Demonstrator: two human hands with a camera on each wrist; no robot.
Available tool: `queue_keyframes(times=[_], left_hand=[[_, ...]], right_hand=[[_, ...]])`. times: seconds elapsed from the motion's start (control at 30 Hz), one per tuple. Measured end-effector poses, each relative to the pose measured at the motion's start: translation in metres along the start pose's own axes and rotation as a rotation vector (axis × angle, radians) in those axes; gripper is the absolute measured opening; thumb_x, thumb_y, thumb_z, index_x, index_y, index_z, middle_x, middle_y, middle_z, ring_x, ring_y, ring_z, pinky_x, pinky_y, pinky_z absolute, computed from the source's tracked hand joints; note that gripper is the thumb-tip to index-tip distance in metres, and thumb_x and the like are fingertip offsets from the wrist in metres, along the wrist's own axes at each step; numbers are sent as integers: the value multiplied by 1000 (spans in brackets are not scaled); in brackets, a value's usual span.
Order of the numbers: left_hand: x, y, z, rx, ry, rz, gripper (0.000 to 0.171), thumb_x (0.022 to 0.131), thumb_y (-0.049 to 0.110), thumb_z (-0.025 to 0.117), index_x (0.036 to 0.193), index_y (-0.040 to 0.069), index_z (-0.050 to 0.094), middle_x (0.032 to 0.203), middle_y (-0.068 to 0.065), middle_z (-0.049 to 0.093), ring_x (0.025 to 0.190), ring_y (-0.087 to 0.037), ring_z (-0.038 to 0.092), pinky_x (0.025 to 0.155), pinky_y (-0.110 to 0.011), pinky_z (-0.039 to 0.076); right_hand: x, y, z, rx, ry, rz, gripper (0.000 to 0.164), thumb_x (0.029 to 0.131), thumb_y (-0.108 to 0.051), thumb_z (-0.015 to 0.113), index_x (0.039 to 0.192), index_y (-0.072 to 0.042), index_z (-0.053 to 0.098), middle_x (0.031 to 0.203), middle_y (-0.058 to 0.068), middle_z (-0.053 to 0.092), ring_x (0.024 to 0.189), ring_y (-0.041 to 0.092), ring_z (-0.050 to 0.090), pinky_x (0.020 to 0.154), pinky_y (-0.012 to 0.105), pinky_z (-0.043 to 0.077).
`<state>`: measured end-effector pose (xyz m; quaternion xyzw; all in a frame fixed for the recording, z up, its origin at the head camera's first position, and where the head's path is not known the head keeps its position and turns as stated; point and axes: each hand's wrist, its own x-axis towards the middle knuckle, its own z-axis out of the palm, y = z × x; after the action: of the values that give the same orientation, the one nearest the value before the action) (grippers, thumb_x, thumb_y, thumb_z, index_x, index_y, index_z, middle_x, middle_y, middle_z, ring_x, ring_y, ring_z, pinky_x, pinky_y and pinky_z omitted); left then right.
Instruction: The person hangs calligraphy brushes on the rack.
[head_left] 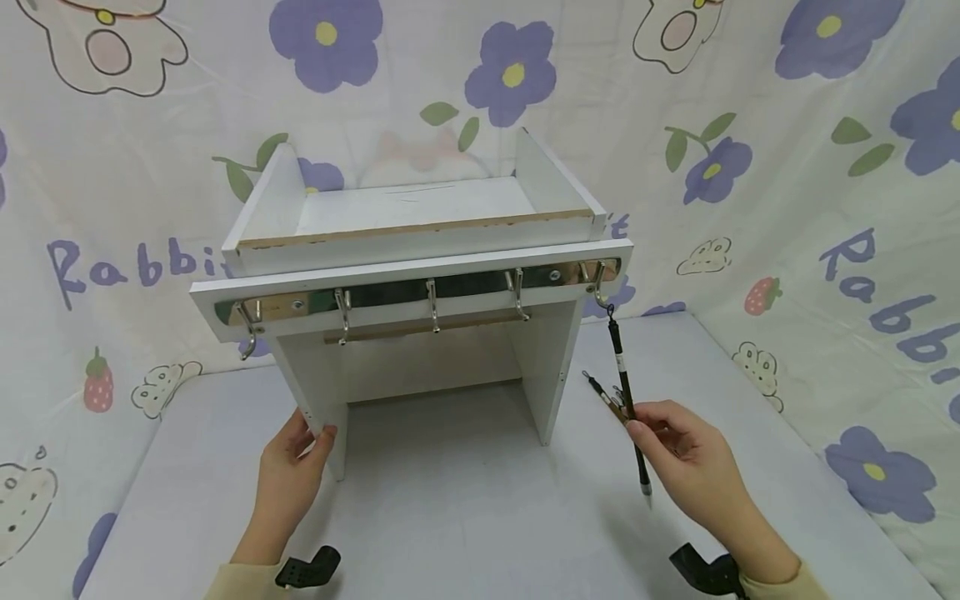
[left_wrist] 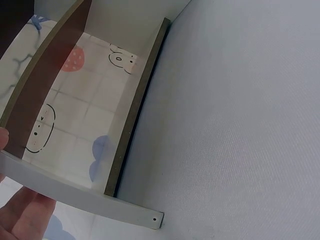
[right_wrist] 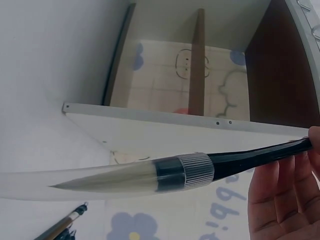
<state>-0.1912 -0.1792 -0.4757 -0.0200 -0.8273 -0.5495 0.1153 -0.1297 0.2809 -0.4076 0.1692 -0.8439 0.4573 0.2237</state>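
Note:
My right hand (head_left: 697,462) pinches a dark-handled calligraphy brush (head_left: 621,367) partway down its handle. The brush hangs almost upright with its tip downward, and its top cord loop is at the rightmost hook (head_left: 601,285) of a metal hook strip (head_left: 390,293). In the right wrist view, a clear sleeve covers the pale bristles of the brush (right_wrist: 195,171). That strip runs across the front of a white desktop shelf (head_left: 412,247). My left hand (head_left: 291,479) grips the lower front edge of the shelf's left side panel (head_left: 318,383), thumb on the inner side.
Behind the held brush, several more brushes (head_left: 603,396) lie on the white tabletop (head_left: 465,517), to the right of the shelf. The other hooks (head_left: 432,307) on the strip carry nothing. A curtain (head_left: 420,75) printed with flowers and rabbits surrounds the back and sides.

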Motion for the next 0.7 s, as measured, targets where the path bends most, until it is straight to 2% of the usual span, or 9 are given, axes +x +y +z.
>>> queue_keyframes(times=[0.23,0.7], left_hand=[[1,-2,0,-2,-3,10,54,97,26,59,148,20,41,144,-11,46,124,-38,50,94,-43,46],[0,-1,-1,-21,-12,8,55,97,27,59,149,22,40,146,-10,45,125,-36,50,94,-41,46]], right_hand=[[2,-2,0,-6,3,4,19,90,2,65,104,-11,67,96,-4,67,79,12,65,65,19,54],[3,-10,-1,41,24,17,18,89,3,65,103,-8,67,95,0,68,79,14,64,66,19,54]])
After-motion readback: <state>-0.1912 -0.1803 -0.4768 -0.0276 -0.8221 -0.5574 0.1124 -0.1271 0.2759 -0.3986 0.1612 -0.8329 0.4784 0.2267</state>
